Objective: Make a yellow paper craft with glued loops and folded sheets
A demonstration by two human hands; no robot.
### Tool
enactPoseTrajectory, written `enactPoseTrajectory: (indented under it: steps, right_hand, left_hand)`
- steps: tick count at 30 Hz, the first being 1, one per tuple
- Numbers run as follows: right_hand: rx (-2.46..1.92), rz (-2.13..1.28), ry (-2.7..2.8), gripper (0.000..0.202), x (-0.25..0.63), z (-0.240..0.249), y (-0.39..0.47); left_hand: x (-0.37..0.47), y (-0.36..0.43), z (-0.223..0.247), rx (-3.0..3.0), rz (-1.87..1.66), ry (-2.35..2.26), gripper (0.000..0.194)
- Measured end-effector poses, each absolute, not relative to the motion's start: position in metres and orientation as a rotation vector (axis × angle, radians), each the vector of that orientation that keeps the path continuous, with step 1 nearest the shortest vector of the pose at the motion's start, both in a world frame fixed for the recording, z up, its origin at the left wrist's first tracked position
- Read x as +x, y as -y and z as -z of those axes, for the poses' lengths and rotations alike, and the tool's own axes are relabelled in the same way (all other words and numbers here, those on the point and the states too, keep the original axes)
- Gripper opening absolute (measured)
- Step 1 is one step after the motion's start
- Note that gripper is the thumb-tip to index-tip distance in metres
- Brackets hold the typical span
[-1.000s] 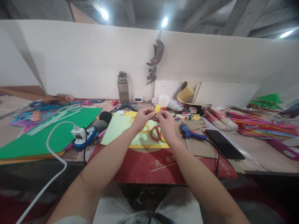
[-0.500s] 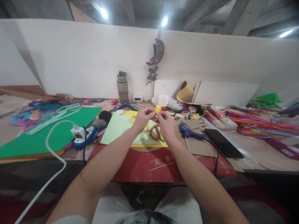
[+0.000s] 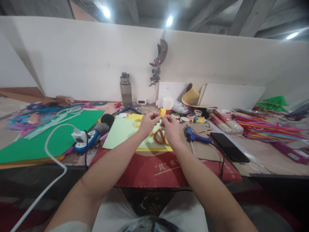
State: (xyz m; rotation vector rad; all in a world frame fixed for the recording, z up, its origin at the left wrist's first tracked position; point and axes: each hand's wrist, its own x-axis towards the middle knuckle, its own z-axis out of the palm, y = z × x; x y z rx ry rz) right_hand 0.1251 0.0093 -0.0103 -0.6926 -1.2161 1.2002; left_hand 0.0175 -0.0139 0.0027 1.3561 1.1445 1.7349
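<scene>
Between my fingertips is a small curled yellow strip (image 3: 162, 112), which looks like a loop of paper or foam. My left hand (image 3: 149, 123) pinches it from the left, and my right hand (image 3: 170, 126) grips it from the right. Below the hands, scissors with red handles (image 3: 159, 136) lie on a pale green sheet (image 3: 118, 133). A yellow ring-shaped piece (image 3: 137, 123) rests on that sheet, left of my left hand and partly hidden by it. Under everything is a red board (image 3: 145, 170) with white lettering.
A blue glue gun (image 3: 196, 137) and a black phone (image 3: 229, 147) lie to the right. On the left are green sheets (image 3: 79, 129) and a power strip (image 3: 88, 141) with a white cable. A bottle (image 3: 126, 90) stands against the wall. Pipe cleaners (image 3: 263, 127) are at far right.
Both hands keep their pinch on the yellow strip, which has turned slightly and now looks more like an open loop. The whole view has shifted a little.
</scene>
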Motion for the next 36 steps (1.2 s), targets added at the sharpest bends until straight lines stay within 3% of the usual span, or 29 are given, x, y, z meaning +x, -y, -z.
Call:
enactPoseTrajectory:
  steps: [36]
  right_hand:
    - [-0.734, -1.155, 1.25, 0.021, 0.1251, 0.0197, -0.0159]
  left_hand:
    - [0.0121, 0.0066, 0.0027, 1.327, -1.628, -1.055, 0.025]
